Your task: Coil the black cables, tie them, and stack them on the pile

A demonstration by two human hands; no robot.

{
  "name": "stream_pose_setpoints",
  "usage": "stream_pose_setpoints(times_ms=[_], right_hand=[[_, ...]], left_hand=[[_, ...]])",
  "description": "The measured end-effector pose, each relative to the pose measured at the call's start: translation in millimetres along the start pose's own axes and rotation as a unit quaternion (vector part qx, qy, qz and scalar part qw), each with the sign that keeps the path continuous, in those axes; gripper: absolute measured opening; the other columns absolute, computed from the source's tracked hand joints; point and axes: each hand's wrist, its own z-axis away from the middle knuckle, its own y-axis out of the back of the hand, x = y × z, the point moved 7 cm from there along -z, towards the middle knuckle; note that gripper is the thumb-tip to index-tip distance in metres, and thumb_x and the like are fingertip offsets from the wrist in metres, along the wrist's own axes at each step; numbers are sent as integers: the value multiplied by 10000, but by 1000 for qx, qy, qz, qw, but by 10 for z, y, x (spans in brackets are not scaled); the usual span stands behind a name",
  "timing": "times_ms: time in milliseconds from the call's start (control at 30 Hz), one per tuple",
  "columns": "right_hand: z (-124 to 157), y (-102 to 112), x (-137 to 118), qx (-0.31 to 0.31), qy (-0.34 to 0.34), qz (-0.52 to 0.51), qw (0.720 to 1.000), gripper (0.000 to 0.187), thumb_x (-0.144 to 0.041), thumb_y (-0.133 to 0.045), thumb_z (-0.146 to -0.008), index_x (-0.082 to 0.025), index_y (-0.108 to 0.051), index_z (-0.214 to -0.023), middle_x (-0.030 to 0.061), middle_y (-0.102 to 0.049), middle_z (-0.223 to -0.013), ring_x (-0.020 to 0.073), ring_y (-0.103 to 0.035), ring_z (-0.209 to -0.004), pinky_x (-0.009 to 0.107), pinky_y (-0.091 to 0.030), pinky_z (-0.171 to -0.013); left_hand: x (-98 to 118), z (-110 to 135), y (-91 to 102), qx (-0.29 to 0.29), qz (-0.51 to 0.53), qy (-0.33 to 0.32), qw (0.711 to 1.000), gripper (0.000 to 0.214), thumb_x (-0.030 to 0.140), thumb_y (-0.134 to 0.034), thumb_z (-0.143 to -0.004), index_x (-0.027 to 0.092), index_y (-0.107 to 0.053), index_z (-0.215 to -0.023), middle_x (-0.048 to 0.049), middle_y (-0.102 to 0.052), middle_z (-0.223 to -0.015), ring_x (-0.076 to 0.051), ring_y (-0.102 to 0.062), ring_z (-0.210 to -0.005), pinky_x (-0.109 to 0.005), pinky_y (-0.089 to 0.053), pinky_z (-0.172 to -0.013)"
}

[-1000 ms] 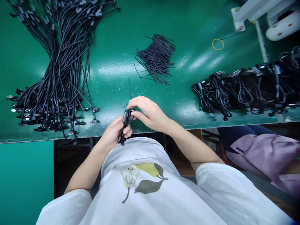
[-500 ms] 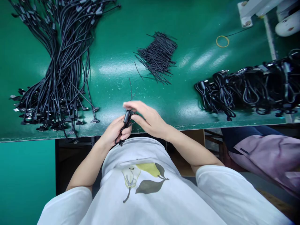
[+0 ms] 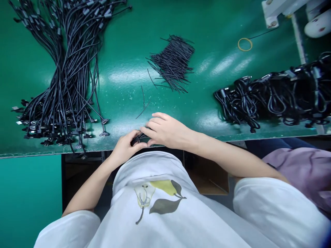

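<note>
A coiled black cable (image 3: 137, 139) is gripped between my two hands at the table's front edge, mostly covered by fingers. My left hand (image 3: 126, 146) curls around it from the left, thumb pointing toward the other hand. From the right, my right hand (image 3: 167, 132) presses against the bundle with its thumb and fingertips, the other fingers lying over one another. Just beyond my hands lie two loose black twist ties (image 3: 142, 109). Farther back is a pile of black twist ties (image 3: 174, 63).
A large bunch of uncoiled black cables (image 3: 69, 75) spreads over the left of the green table (image 3: 207, 20). Coiled black cables (image 3: 274, 96) line the right side. A yellow ring (image 3: 244, 44) lies at the back right, and a person in a mauve garment (image 3: 294, 168) is at right.
The cable has turned from upright to lying low between my hands. My right hand has swung lower and flatter over it, and my left hand has closed in around it.
</note>
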Motion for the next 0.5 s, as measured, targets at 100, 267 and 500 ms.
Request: stream_pose_setpoints(times_ms=[100,267,500], right_hand=[[8,-40,-101,-66,-29,63,995,234,-314,-485,-968,-111,-597,-938,111,-610,-933,226,-563,-858,365,-413,-798],[55,-203,-162,-112,-81,62,988,206,-84,-356,-943,-124,-555,-984,79,-593,-820,185,-552,-686,294,-290,-544],[104,-416,4,-172,-111,18,979,206,-157,-360,-978,-133,-550,-903,82,-617,-743,156,-529,-583,267,-206,-500]], left_hand=[[18,3,-66,-53,-70,-2,996,319,421,-647,-842,192,-626,-1064,0,-664,-755,-161,-554,-616,-261,-392,-626],[72,22,-111,-70,-155,-51,984,244,388,-538,-925,212,-626,-1070,-62,-701,-939,-236,-657,-830,-300,-454,-731],[-21,71,-127,-7,-326,-61,944,242,292,-488,-956,179,-589,-1144,-106,-620,-951,-245,-615,-876,-306,-458,-728]])
